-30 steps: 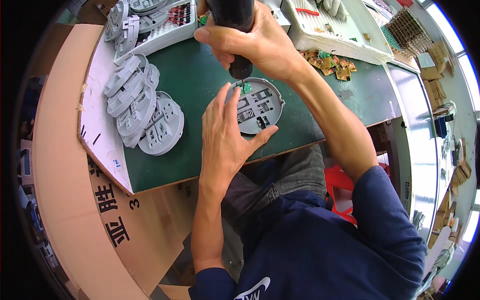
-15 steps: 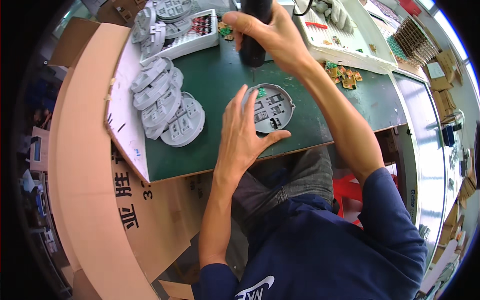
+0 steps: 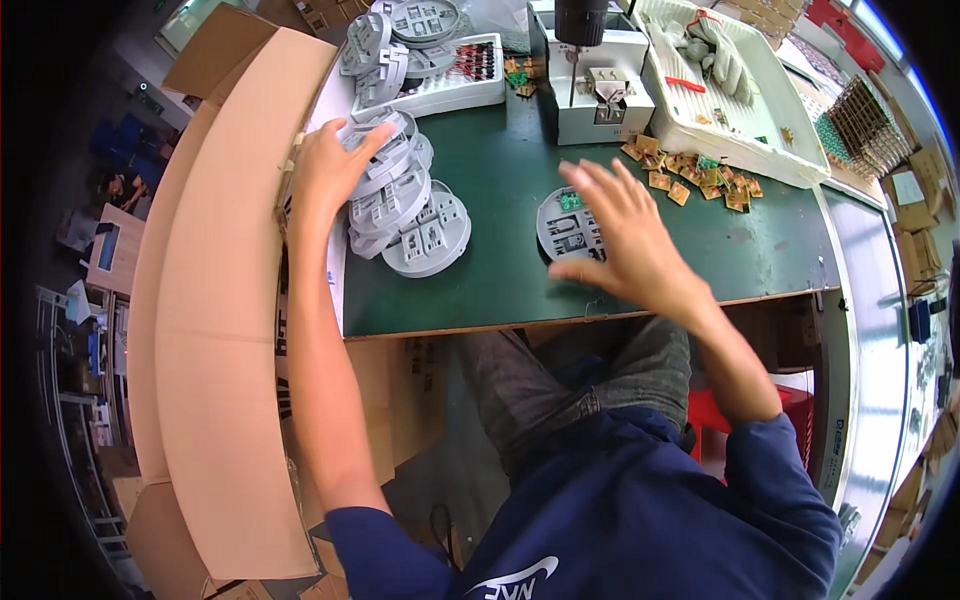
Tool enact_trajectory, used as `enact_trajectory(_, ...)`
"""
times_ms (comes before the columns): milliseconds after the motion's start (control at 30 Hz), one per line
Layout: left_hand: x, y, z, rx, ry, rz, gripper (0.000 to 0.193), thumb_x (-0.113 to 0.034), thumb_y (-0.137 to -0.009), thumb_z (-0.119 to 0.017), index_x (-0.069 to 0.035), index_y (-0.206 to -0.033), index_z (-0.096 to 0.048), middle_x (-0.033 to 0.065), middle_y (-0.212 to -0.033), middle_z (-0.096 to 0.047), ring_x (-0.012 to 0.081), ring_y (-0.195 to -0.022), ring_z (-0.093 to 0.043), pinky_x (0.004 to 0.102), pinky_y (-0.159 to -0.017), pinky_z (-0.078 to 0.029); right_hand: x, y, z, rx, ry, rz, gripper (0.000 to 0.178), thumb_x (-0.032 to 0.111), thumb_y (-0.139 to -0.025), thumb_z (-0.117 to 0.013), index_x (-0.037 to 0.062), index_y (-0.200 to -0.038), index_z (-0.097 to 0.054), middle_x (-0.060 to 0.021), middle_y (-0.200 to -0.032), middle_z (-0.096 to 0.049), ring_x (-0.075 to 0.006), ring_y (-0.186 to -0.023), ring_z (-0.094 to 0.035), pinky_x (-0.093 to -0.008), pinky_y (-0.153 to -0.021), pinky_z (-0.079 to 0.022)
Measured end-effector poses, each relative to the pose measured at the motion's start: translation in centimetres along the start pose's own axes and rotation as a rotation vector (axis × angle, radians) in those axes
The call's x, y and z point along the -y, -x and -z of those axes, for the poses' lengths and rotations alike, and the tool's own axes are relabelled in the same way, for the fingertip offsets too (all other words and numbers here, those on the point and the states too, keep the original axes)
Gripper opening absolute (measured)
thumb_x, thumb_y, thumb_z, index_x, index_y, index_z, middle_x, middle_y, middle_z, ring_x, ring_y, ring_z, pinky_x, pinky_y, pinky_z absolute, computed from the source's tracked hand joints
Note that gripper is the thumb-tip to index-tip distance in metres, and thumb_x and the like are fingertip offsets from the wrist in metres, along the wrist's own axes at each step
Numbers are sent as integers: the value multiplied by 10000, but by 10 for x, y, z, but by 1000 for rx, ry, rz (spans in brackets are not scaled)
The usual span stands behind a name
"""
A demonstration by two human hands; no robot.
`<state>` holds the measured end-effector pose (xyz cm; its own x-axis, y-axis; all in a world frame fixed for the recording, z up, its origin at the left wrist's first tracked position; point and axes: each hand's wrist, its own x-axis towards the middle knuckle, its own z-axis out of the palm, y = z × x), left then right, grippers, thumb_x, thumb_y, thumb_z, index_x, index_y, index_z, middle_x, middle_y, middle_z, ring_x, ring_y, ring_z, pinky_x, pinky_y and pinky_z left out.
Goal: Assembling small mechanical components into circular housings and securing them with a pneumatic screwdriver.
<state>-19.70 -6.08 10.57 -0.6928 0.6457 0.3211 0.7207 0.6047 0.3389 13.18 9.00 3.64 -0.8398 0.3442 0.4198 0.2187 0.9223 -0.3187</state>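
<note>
My left hand (image 3: 335, 165) is at the left side of the piled grey round plastic housings (image 3: 395, 200), thumb and fingers apart. Whether it touches the pile I cannot tell. My right hand (image 3: 635, 235) is open and slightly blurred, fingers spread above a single grey round housing (image 3: 562, 225) lying near the table's front edge. A small green circuit board (image 3: 570, 201) sits in that housing, whose right part is hidden by the hand. A black electric screwdriver (image 3: 580, 22) stands upright, tip down, in front of a metal box-shaped machine (image 3: 600, 125), with no hand on it.
Small copper-coloured and green boards (image 3: 690, 175) lie scattered right of the machine. A white foam tray (image 3: 790, 160) behind them holds gloves (image 3: 722, 62) and a red-handled tool (image 3: 685, 85). Another white tray (image 3: 490, 92) holds red and black parts. A large cardboard box (image 3: 215, 330) borders the table's left.
My right hand has let go of the electric screwdriver and come down over the single housing. My left hand has moved from beside that housing to the piled housings at the left.
</note>
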Motion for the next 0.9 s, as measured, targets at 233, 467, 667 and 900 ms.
enact_trajectory(233,-4,-64,-22,361,-388,108,967,-775,-768,-675,88,-1203,-695,328,-1229,-675,454,-1183,-658,469,-1009,-523,-9,19,-14,15,138,100,678,147,-779,-825,163,-1406,-568,-143,-1464,-552,-426,-1402,-457,-614,-1184,-340)
enact_trajectory(467,-15,-60,-40,260,-488,40,728,-580,-895,-525,79,-1130,-726,347,-1174,-682,488,-1150,-654,515,-1023,-509,-107,61,59,-657,-312,-526,387,199,-1017,-669,9,-1346,-596,-42,-996,-701,-115,-843,-659,-282,-702,-544)
enact_trajectory(667,11,-65,-40,-35,-468,-178,567,-446,-1009,-496,91,-984,-676,385,-918,-686,545,-886,-686,584,-836,-554,-207,120,112,-588,-259,-807,437,322,-1037,-628,-8,-1324,-636,-106,-1057,-720,-144,-969,-669,-284,-876,-522)
enact_trajectory(900,42,-68,-8,-166,-448,-130,374,-279,-1022,-538,67,-1126,-634,346,-995,-703,518,-963,-682,566,-857,-543,-183,94,100,-521,546,-433,380,282,-960,-708,71,-1274,-667,-146,-1103,-714,-297,-989,-650,-397,-917,-507)
